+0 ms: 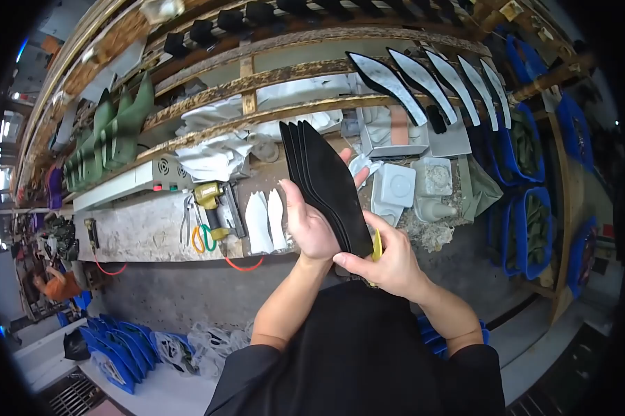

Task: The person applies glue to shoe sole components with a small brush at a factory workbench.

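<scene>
A fanned stack of black, curved, flat shoe-upper pieces [336, 184] is held up before my chest, pointed ends at the top. My left hand [312, 229] cradles the stack from beneath. Its thumb stands along the left side, and its fingertips show past the right edge. At the lower end, my right hand [388, 260] grips the pieces, its thumb on the near edge. A thin yellow object [377, 245] sticks out between the right fingers; its kind is partly hidden.
On the bench [142, 236] lie a nail gun [215, 206], scissors [203, 238] and white cut pieces [259, 222]. Black-edged pale pieces [388, 83] hang on the wooden rack, green ones [115, 139] at left. Blue bins [527, 232] stand right. White tubs [395, 186] sit behind my hands.
</scene>
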The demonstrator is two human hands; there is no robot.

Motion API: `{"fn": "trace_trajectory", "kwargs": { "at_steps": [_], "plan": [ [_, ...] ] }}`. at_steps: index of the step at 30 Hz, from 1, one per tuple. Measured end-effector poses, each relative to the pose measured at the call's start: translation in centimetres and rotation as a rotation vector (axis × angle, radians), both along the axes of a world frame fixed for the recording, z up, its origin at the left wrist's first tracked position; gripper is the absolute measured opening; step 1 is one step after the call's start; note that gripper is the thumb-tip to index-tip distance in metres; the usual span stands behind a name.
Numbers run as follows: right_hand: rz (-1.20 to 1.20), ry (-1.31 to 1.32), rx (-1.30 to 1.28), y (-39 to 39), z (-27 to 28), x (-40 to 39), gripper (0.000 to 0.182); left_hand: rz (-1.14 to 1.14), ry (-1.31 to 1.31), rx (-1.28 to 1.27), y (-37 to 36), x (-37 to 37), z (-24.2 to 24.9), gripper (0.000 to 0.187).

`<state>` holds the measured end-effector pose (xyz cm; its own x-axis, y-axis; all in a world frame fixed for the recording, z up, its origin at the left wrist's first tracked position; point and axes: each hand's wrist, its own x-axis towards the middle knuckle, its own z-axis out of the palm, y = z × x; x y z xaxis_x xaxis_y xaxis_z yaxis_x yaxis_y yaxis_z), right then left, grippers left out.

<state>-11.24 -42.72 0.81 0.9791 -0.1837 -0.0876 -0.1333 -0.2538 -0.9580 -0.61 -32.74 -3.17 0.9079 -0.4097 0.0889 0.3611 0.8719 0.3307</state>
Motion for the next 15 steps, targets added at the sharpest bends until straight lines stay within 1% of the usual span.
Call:
{"fn": "trace_trajectory", "kwargs": {
  "at_steps": [5, 7, 8, 10, 12, 13, 15],
  "plan": [
    [0.025, 0.126, -0.008, 2.0, 1.8, -0.7, 0.078, -0.012, 0.123, 0.02, 2.4, -1.5, 0.3, 0.061],
    [0.05, 0.183, -0.024, 2.7, 2.4, -1.1, 0.078, 0.018, 0.05, 0.008, 2.9, -2.2, 0.6, 0.06],
    [0.08, 0.234, -0.036, 2.9, 2.7, -1.4, 0.078, 0.005, 0.061, 0.0, 3.4, -2.5, 0.3, 0.06],
    [0.125, 0.349, -0.063, 2.7, 3.0, -2.3, 0.077, 0.026, 0.014, 0.135, 4.5, -2.9, -0.7, 0.062],
    [-0.077, 0.291, 0.262, 1.1, 0.5, -4.4, 0.076, 0.007, 0.052, 0.212, 5.9, -3.2, -1.6, 0.064],
    [-0.258, 0.114, 0.379, -0.3, -2.6, -5.6, 0.071, -0.01, 0.072, 0.202, 6.5, -3.5, -2.0, 0.064],
    [-0.635, 0.271, 0.243, -5.0, -6.2, -7.5, 0.057, -0.057, 0.219, 0.1, 7.7, -4.0, -2.7, 0.062]
  ]
}}
